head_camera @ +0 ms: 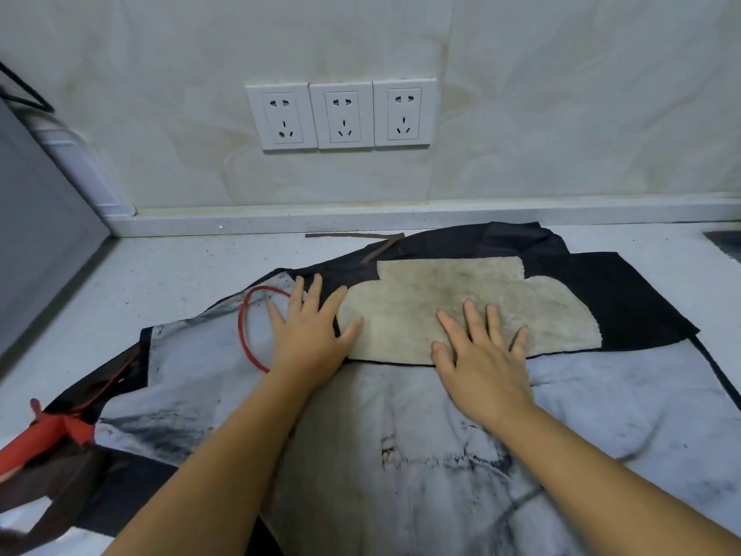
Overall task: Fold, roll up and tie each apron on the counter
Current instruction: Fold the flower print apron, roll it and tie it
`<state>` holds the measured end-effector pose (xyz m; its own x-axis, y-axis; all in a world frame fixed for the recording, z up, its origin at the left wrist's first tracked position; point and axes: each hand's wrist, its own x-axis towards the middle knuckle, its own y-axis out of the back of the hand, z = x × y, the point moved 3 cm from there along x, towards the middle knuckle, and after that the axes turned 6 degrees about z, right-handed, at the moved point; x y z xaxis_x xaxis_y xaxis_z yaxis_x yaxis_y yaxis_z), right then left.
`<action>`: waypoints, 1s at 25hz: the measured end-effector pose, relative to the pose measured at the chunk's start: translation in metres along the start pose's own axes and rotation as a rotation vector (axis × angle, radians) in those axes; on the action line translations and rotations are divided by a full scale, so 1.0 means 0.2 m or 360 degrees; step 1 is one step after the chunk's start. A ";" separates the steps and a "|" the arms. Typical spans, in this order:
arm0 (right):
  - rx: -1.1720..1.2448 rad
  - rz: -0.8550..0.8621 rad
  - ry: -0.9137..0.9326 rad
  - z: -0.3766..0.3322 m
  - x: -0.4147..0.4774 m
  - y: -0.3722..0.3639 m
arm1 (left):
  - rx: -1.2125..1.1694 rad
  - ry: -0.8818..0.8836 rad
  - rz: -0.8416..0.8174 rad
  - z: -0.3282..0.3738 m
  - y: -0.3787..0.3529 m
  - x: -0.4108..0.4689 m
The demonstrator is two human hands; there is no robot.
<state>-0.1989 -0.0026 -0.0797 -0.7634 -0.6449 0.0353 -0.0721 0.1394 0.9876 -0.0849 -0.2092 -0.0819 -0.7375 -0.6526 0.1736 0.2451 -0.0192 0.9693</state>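
A large apron lies spread flat on the counter, pale grey inside with a black outer side folded over at the back. A beige fleecy patch sits on the black part. My left hand lies flat with spread fingers at the patch's left edge. My right hand presses flat on the patch's lower right part. A thin red cord loop curves beside my left hand. Red straps trail off at the lower left.
The speckled white counter runs back to a tiled wall with three white sockets. A brown strap lies near the backsplash. A grey slanted panel stands at the left. A dark edge shows at the far right.
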 end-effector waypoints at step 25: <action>0.0728 -0.0391 0.0460 -0.12 -0.67 0.40 | -0.0907 -0.0342 -0.1093 0.21 0.53 -0.91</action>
<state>-0.0870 0.0772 -0.0010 -0.4884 -0.8687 -0.0827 -0.5428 0.2282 0.8082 0.0480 -0.0607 -0.0028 -0.9231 -0.2058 -0.3248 -0.0591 -0.7587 0.6487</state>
